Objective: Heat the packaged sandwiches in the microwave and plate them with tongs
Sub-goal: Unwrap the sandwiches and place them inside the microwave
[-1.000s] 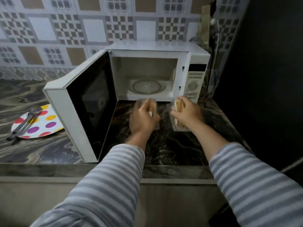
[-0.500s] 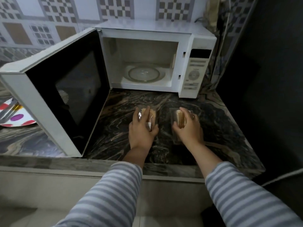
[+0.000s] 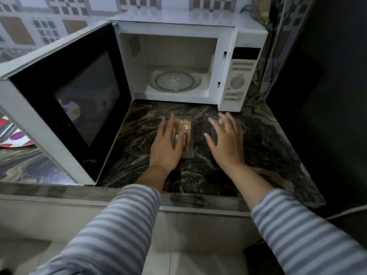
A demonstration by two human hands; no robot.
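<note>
Loading step, sandwiches not yet in the microwave [image 3: 190,62].
My left hand [image 3: 165,144] lay on the sandwich pack [image 3: 183,135] on the worktop [image 3: 264,141], grip loose; my right hand [image 3: 226,139] hovered spread, empty. Next I would need to lift.

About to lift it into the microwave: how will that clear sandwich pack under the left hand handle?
The sandwich pack looks like thin clear plastic, so probably light and apt to flex if squeezed. Its glossy surface may be slippery. It lies flat on the counter, so tipping seems unlikely.
</note>
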